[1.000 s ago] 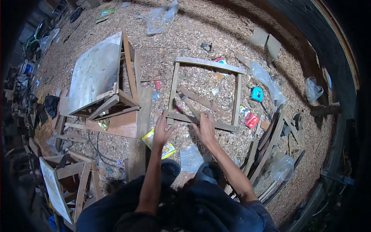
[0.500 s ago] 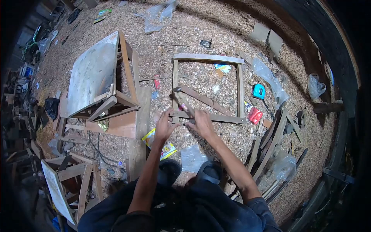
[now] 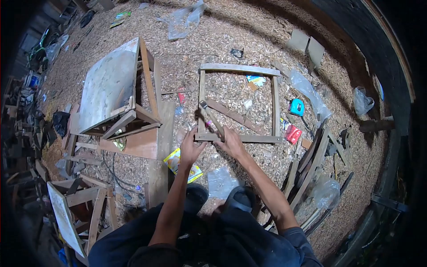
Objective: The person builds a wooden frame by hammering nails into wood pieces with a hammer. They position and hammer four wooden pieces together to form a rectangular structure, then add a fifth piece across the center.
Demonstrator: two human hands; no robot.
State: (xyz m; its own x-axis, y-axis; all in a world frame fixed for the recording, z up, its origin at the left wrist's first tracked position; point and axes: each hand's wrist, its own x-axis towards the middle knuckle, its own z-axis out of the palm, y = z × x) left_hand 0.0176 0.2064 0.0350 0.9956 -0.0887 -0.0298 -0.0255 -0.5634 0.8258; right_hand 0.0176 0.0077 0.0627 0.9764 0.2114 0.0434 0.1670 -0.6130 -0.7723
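A rectangular wooden frame lies on the ground in front of me. At its near left corner my left hand is closed on the wood, thumb along the near rail. My right hand is wrapped round the handle of a hammer, just by that same rail. The hammer's head points away from me and sits over the left side piece. Inside the frame a loose wooden strip lies slantwise.
To the left stands a wooden piece with a pale panel, with a smaller similar one nearer. A turquoise tape measure and a red packet lie right of the frame. Wood strips are piled at right. Shavings cover the ground.
The left end of the near rail has shifted slightly towards me, so the rail lies more level. The hammer has turned a little in my right hand. My left hand stays at the corner.
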